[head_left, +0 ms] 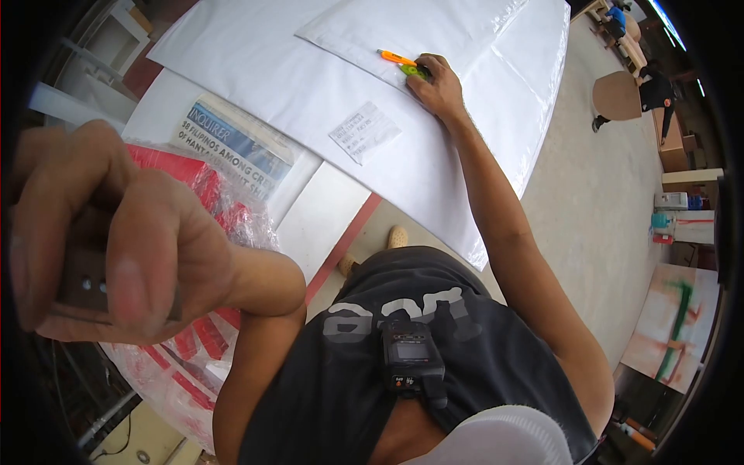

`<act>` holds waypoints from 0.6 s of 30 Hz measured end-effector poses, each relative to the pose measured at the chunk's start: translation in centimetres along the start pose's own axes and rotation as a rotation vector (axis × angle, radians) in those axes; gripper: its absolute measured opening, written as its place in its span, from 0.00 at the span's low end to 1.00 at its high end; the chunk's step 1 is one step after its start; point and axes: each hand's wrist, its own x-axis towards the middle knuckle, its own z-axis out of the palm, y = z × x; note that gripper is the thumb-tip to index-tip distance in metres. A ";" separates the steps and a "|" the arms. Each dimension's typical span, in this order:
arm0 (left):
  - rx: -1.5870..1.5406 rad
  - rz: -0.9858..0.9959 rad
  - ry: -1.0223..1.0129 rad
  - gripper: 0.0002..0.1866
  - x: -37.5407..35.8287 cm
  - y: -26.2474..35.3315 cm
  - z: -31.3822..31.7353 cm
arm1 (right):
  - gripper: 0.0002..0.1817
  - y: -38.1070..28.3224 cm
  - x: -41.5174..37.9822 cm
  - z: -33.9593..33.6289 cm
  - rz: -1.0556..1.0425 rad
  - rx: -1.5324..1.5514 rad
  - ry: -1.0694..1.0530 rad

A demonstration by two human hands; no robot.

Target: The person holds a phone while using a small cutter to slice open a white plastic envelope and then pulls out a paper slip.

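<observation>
The white sheets are the largest thing here, spread over the desk, whose white surface and red edge show at the near left; clear plastic glints along their right side. Left of the desk, a red bundle sits in crinkled clear wrap. The left hand is raised in front of the bundle, close to the view, its fingers bent and clamped on a dark flat piece with two small bright spots; the rest of that piece is hidden by the hand. A newspaper headed "INQUIRER" lies between the bundle and the sheets. The right hand rests farther off on the sheets, thumb and fingers closed around a green item, mostly covered. A slip of paper with handwriting lies nearer and to the left of this hand. Smallest is an orange pen-shaped item, pointing left from beside the fingers.
</observation>
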 end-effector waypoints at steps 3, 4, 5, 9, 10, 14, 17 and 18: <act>-0.030 -0.044 0.009 0.19 -0.1 0.3 0.0 | 0.26 0.0 0.0 0.1 0.012 -0.004 0.007; -0.028 -0.042 0.007 0.19 0.0 0.4 0.0 | 0.26 0.0 0.1 0.1 0.013 -0.004 0.003; -0.026 -0.064 -0.004 0.19 0.0 0.6 -0.2 | 0.27 0.0 0.1 0.0 0.013 -0.005 0.000; 0.002 -0.120 -0.022 0.19 0.1 0.9 -0.4 | 0.26 0.0 -0.2 0.0 -0.019 -0.023 0.011; 0.001 -0.118 -0.023 0.19 0.1 0.9 -0.5 | 0.27 0.0 -0.2 0.1 -0.006 -0.027 0.026; -0.008 -0.122 -0.030 0.19 0.2 0.8 -0.8 | 0.27 -0.2 -0.1 0.2 -0.010 -0.064 0.033; -0.014 -0.130 -0.036 0.19 0.4 0.7 -1.0 | 0.26 -0.1 -0.1 0.3 -0.035 -0.056 0.012; -0.016 -0.133 -0.038 0.19 0.4 0.6 -1.0 | 0.26 0.0 -0.1 0.2 -0.035 -0.055 0.012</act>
